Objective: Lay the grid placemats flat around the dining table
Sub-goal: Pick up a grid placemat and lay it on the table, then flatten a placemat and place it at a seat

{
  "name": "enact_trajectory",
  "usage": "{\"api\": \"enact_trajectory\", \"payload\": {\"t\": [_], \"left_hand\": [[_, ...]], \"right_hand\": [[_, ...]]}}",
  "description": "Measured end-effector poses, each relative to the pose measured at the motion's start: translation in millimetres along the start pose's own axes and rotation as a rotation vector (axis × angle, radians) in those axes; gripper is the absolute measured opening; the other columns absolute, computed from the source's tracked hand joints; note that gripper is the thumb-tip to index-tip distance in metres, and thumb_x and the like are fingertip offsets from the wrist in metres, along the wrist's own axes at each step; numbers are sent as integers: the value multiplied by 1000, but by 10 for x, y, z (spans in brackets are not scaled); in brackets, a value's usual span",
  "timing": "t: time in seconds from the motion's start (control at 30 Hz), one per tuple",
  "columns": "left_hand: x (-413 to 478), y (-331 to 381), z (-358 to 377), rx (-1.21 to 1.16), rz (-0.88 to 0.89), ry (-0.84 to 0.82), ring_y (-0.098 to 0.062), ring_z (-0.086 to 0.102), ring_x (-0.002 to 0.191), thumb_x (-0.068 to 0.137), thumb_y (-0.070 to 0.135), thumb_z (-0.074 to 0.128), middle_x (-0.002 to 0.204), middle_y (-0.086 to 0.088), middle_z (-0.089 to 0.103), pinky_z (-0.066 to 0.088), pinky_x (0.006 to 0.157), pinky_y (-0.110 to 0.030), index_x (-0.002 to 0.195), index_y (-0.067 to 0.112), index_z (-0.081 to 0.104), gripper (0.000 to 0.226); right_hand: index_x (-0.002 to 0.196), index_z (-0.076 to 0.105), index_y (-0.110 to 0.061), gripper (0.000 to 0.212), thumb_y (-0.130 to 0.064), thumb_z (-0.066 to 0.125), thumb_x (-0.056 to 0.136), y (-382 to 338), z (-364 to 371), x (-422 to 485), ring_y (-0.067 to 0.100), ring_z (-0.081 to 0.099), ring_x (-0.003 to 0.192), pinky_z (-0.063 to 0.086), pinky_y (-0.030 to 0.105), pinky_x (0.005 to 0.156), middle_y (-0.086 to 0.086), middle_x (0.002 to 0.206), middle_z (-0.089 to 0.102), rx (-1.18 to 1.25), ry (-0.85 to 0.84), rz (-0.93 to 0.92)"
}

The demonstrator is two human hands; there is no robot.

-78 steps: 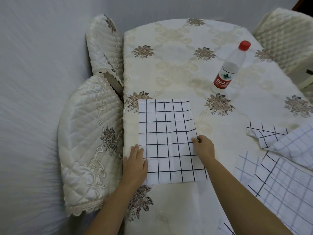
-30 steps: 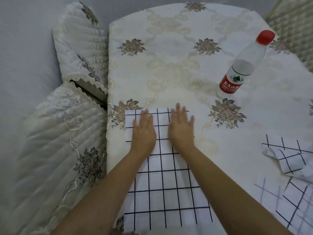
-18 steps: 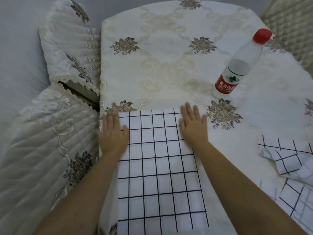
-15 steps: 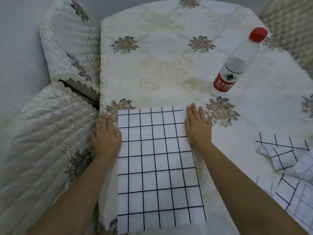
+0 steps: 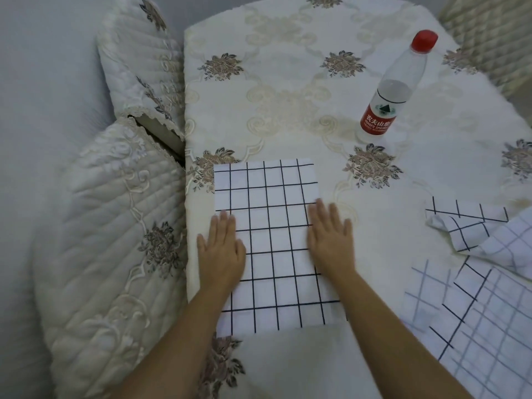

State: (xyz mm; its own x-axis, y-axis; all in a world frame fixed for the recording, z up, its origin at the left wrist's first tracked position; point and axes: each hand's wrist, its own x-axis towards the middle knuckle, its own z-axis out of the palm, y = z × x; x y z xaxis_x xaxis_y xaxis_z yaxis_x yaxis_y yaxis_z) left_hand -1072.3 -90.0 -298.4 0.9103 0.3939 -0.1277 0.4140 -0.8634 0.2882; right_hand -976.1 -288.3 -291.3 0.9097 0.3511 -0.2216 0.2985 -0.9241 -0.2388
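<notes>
A white placemat with a black grid (image 5: 270, 226) lies flat near the left edge of the dining table (image 5: 288, 96), which wears a cream floral cloth. My left hand (image 5: 221, 249) presses flat on the mat's left edge, fingers straight. My right hand (image 5: 331, 240) presses flat on its right edge, half on the cloth. A heap of other grid placemats (image 5: 483, 283) lies rumpled and overlapping at the table's right side, partly cut off by the frame.
A clear water bottle with a red cap and red label (image 5: 394, 90) stands upright beyond the mat to the right. Two quilted cream chair backs (image 5: 115, 226) (image 5: 138, 59) stand close against the table's left edge. Another quilted chair (image 5: 489, 36) is at the far right.
Both hands have slid from the mat's far corners back along its side edges toward me. The mat now lies smooth, its near edge visible.
</notes>
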Motion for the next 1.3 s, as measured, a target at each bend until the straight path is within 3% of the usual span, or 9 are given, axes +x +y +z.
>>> {"api": "enact_trajectory", "payload": {"t": [0.1,0.3,0.43,0.67,0.8,0.9,1.0,1.17,1.3], "left_hand": [[-216,-251,-62,20,-79,12,-20,6,145,84,40,0,156,-1,5,13,114,-55,147,14,12,70],[-463,85,-89,134,-9,53,-44,34,130,76,14,28,135,-31,45,29,96,-65,126,-8,46,57],[-744,511,173,25,203,-14,-27,21,137,88,18,28,138,-19,47,37,103,-53,129,0,40,47],[-1043,-13,135,73,89,-33,-18,9,142,87,38,11,154,-1,10,11,111,-47,145,15,11,62],[-1229,-228,78,-2,26,10,-27,29,139,88,30,21,150,-9,30,29,106,-57,141,5,31,59],[-1317,-99,-60,-327,-181,24,-23,16,144,93,19,32,154,-4,24,18,116,-46,139,8,39,48],[-1459,300,-328,-770,-387,84,-33,46,122,91,8,41,133,-8,48,39,102,-44,122,13,54,34],[-1855,844,-449,-1134,-306,-85,-12,58,89,92,2,43,108,-4,60,47,62,-17,99,17,57,22],[-2197,1007,-354,-1102,-239,-226,-10,61,80,93,-1,36,93,0,61,46,60,-14,95,16,54,25]], "right_hand": [[148,0,-27,65,-44,-6,86,332,-23,-162,18,-4,146,2,47,115,-11,151,-14,-8,42,91],[141,36,-10,45,-9,34,96,-93,-171,-338,22,13,144,12,44,114,5,155,22,420,150,410],[133,50,-11,54,-21,27,85,-536,127,-744,31,35,136,29,56,106,10,146,41,206,105,-44],[148,13,-29,66,-47,3,85,133,263,-1143,7,-5,141,4,44,116,-17,151,-4,74,54,41],[149,9,-28,59,-44,6,92,342,229,-1312,12,-5,145,0,44,116,-15,153,-7,117,89,153],[139,40,-19,41,-18,36,98,180,-4,-1339,18,17,144,10,45,116,-4,152,28,765,129,423],[123,54,-15,32,-7,41,94,-20,-328,-1525,17,45,124,34,37,108,1,127,52,1471,233,611],[94,59,-18,22,-4,42,94,-111,-421,-2100,18,63,90,46,27,75,0,94,68,1613,184,573],[93,60,-16,20,-4,44,93,73,-403,-2508,18,65,84,47,26,74,2,91,70,1618,237,641]]}}
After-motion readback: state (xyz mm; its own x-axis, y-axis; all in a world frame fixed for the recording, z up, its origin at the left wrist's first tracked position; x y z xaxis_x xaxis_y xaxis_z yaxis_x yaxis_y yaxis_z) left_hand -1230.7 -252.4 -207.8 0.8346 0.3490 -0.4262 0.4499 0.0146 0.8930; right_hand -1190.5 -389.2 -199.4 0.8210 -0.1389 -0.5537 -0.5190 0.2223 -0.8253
